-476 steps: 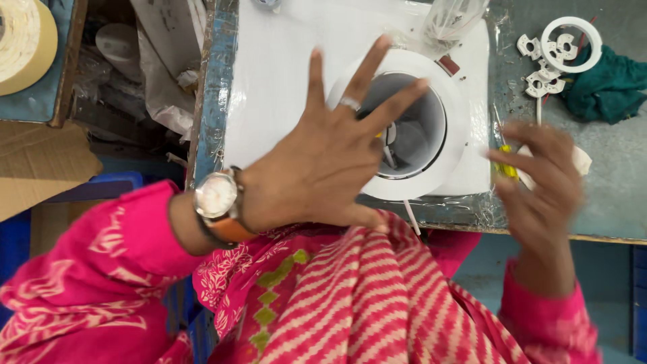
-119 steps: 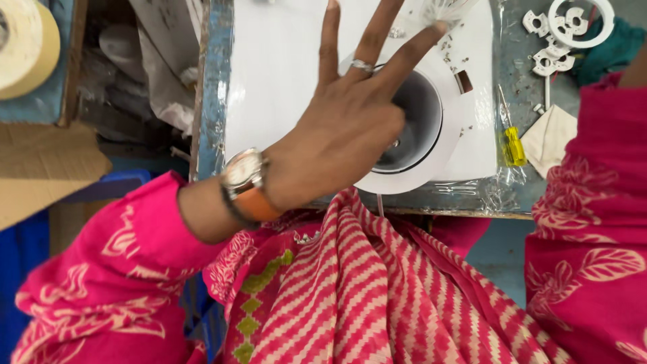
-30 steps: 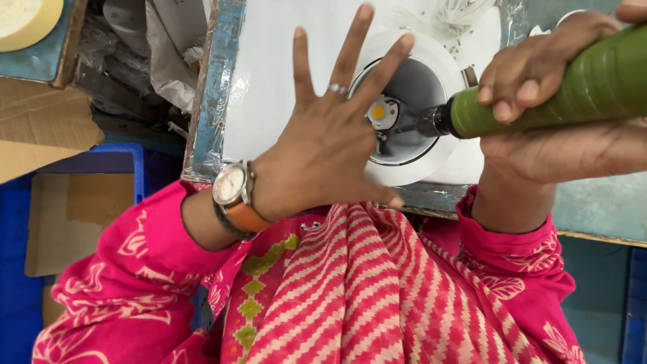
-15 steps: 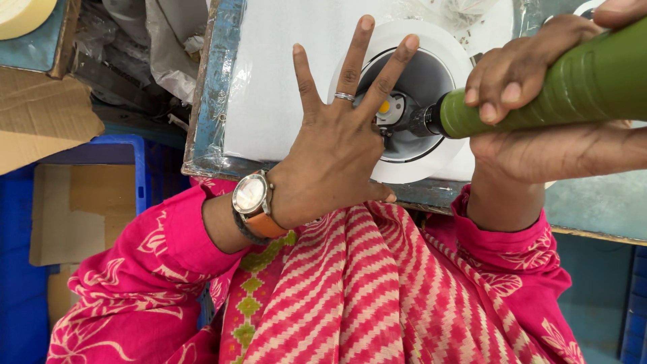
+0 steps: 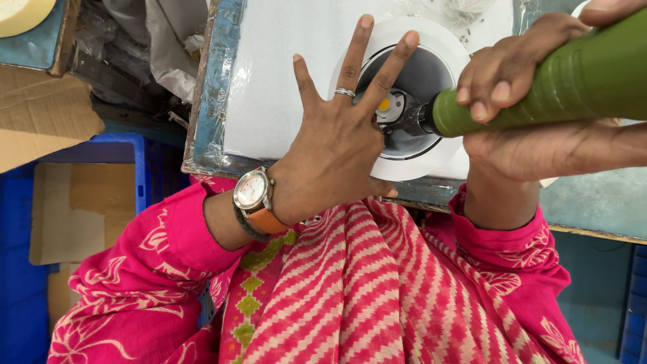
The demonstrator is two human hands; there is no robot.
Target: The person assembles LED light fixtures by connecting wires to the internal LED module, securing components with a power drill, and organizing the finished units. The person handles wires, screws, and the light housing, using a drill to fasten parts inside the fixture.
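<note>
Left hand (image 5: 333,145) lies flat on the lamp (image 5: 431,158), fingers (image 5: 357,50) spread wide, holding nothing; palm near the rim's near-left edge, two fingertips reaching over the dark bowl. Ring on one finger, watch (image 5: 253,191) on the wrist.

Right hand (image 5: 532,114) is wrapped tight around a green driver (image 5: 539,84), thumb and fingers closed on the barrel. Driver comes in from the right, its dark tip (image 5: 408,121) at the lamp's centre, just beside a small yellow chip (image 5: 384,104).

Lamp is a round white fitting with a grey inner bowl, on a white sheet (image 5: 283,74) at the table's (image 5: 600,202) near edge. Tape roll (image 5: 23,12) far left; cardboard (image 5: 44,114) and a blue crate (image 5: 145,168) left of the table.

Judgement on doing this well: the spread hand should press the rim firmly so the fitting cannot spin under the driver. Fingertips sit close to the tip, so keeping them clear matters. The driver looks tilted low; a bit held in line with the screw seems less likely to slip onto the chip. The screw itself is hidden by the tip.
</note>
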